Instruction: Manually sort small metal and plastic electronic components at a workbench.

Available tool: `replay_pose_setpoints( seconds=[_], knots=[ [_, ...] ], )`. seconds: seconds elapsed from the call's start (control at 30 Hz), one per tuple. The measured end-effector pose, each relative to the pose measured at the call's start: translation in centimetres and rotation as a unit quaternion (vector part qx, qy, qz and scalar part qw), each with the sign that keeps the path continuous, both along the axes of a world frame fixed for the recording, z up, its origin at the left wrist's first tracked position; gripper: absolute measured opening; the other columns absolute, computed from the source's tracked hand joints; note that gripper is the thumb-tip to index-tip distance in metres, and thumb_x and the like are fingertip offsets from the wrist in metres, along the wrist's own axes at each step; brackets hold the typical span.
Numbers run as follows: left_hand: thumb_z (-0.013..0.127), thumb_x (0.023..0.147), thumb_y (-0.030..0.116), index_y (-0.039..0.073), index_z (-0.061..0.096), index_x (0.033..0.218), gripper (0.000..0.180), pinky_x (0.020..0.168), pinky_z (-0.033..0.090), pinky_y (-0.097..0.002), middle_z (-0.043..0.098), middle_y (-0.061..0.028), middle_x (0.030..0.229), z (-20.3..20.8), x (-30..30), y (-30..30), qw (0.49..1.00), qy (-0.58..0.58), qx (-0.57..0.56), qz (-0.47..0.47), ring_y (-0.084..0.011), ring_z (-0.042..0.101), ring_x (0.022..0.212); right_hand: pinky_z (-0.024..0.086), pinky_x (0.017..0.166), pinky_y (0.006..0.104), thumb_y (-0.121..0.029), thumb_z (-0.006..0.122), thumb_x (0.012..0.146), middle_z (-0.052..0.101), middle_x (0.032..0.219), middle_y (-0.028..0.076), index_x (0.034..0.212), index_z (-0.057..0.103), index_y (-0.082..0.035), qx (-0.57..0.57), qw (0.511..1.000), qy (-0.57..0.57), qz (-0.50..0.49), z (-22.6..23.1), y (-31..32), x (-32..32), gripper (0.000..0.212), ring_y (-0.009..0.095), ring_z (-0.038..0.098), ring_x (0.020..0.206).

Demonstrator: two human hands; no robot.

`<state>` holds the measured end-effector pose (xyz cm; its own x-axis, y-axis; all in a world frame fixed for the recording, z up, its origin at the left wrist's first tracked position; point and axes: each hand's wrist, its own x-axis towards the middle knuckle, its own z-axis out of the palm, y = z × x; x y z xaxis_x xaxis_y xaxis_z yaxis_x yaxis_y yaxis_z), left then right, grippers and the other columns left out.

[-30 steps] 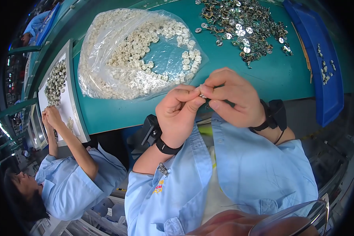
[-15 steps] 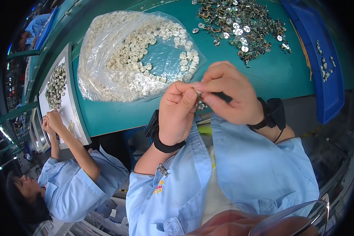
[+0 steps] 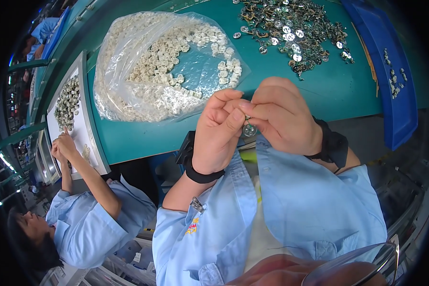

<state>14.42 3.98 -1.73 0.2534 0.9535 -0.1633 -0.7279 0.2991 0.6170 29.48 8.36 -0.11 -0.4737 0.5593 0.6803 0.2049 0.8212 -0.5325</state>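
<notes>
My left hand (image 3: 220, 131) and my right hand (image 3: 288, 117) meet at the table's near edge, fingertips pinched together. Between them is a small part with a round silver disc (image 3: 249, 130), which hangs just below the fingers. A pale bit shows at the pinch, mostly hidden by my fingertips. Beyond my left hand lies a transparent plastic bag (image 3: 121, 88) holding many small white plastic pieces (image 3: 164, 62). Farther off, past my right hand, a heap of small parts with silver discs and wires (image 3: 295, 35) is spread on the green table (image 3: 338, 95).
A blue tray (image 3: 396, 121) with a few small white parts (image 3: 393, 83) stands at the right edge. To the left, a co-worker (image 3: 95, 214) handles parts over a white tray (image 3: 83, 126) with a pile of small pieces (image 3: 67, 105).
My right hand has turned and its fingers have closed in more. The silver disc now hangs slightly farther right and faces up more plainly. The co-worker's finger has stretched toward the pile.
</notes>
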Motion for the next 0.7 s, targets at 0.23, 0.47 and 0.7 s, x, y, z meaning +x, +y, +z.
replay_pose_setpoints(
  seconds=[0.23,0.47,0.7],
  knots=[
    [0.052,0.086,0.01,0.003,0.046,0.108,0.024,0.072,0.039,-0.0176,0.059,-0.0046,0.091,0.0,-0.5,0.0,0.997,0.076,0.014,0.022,-0.0073,0.053,0.083,0.04,0.067,0.0333,0.001,0.065,0.064,0.052,0.083,0.008,0.087,0.059,-0.005,0.025,0.997,-0.058,-0.05,1.1,0.9,1.8,0.024,0.025,0.05,0.075],
    [0.049,0.087,0.007,0.001,0.051,0.1,0.014,0.074,0.041,-0.0196,0.058,-0.0044,0.087,0.2,-3.8,0.0,0.97,0.215,0.084,0.071,-0.0073,0.053,0.081,0.045,0.071,0.035,-0.021,0.052,0.083,0.059,0.088,0.02,0.097,0.057,-0.001,-0.056,0.758,-0.337,-0.556,5.1,6.1,19.4,0.026,0.033,0.058,0.084],
    [0.049,0.087,0.006,0.0,0.051,0.097,0.012,0.075,0.04,-0.0228,0.057,-0.0074,0.086,-0.6,-5.5,0.8,0.973,0.206,0.07,0.077,-0.0121,0.052,0.081,0.045,0.074,0.0355,-0.026,0.047,0.086,0.059,0.091,0.023,0.103,0.056,0.0,-0.233,0.671,-0.468,-0.526,0.7,4.4,32.2,0.033,0.034,0.058,0.087]
  ],
)
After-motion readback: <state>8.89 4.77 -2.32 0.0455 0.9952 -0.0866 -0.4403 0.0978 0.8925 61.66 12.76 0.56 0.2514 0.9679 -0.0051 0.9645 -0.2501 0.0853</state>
